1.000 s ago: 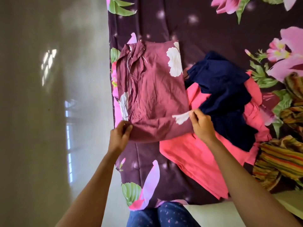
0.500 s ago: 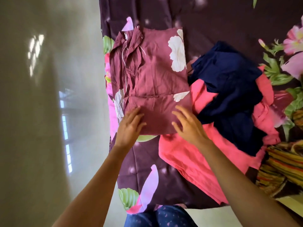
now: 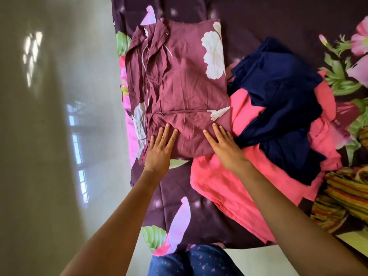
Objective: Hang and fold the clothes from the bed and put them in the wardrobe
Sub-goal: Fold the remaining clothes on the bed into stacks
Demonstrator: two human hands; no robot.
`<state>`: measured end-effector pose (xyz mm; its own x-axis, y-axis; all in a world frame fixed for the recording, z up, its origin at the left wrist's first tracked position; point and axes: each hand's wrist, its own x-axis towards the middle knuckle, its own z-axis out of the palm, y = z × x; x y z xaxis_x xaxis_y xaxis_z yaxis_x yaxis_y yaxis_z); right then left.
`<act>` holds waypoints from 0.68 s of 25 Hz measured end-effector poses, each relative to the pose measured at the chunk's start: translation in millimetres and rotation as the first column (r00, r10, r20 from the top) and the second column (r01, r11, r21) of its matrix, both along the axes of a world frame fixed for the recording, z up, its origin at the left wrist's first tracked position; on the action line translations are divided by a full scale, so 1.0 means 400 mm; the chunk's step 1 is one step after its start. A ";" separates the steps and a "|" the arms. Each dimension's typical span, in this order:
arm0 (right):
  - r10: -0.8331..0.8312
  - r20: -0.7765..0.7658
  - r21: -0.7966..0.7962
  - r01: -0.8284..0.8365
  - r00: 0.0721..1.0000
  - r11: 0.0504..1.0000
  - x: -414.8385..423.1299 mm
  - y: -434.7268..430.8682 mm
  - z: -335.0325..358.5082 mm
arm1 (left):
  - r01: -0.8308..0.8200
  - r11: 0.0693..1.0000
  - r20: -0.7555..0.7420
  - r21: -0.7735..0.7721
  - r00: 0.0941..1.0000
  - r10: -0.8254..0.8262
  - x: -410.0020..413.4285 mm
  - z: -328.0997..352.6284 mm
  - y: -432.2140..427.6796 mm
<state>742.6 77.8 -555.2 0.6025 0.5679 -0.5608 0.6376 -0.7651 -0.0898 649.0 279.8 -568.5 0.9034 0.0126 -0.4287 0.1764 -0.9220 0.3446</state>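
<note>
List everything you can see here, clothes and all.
bedsheet: one, dark purple with pink flowers, under the clothes
shirt: one, maroon with white flowers, part folded, left on the bedsheet
pink garment: one, pink, right of the shirt
navy garment: one, dark blue, on the pink garment
striped cloth: one, yellow, red and green, right edge
floor: one, pale, glossy, left
trousers: one pair, blue, pink specks, bottom edge
left hand: one, flat on the shirt's folded near part
right hand: one, fingers on that fold
</note>
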 end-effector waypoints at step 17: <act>-0.220 -0.013 0.016 0.220 0.975 0.975 0.306 0.105 0.202 | -0.041 0.980 -0.058 0.194 0.997 0.053 0.314 0.218 0.101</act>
<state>865.2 119.8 -474.5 0.7075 0.4319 -0.5594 0.4527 -0.8848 -0.1106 774.5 320.3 -481.3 0.8712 0.1422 -0.4698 0.2367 -0.9602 0.1483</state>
